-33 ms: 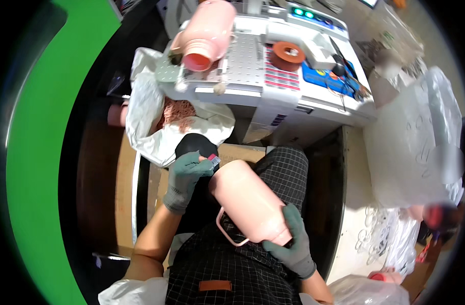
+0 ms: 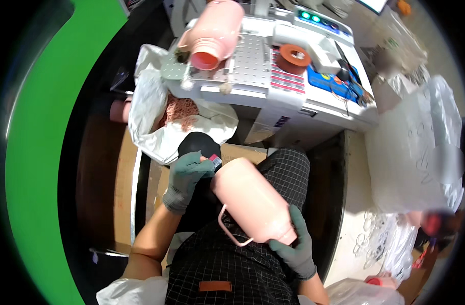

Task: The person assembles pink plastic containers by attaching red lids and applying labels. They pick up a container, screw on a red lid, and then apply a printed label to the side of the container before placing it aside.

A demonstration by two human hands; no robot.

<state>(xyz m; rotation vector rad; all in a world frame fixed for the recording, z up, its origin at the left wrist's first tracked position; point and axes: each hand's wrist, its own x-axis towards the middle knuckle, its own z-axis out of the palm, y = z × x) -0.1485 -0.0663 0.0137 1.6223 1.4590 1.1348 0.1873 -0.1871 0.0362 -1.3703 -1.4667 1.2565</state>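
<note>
Right hand [image 2: 293, 249], grey-gloved, was closed around the base of a pink bottle [image 2: 253, 201] lying tilted across the lap, its thin handle loop hanging toward the checked apron [image 2: 227, 269]. Left hand [image 2: 185, 178], also gloved, was pinched on a small pink-and-white item [image 2: 215, 160] at the bottle's upper end — touching or just beside it, could not tell. A second pink bottle [image 2: 212, 33] sat mouth-out on the white machine [image 2: 293, 96] ahead — a white bag [image 2: 151, 117] below it.

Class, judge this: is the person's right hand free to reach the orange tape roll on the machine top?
Probably not as things stand: the right hand grips the pink bottle on the lap, while the orange tape roll lies far off.
</note>
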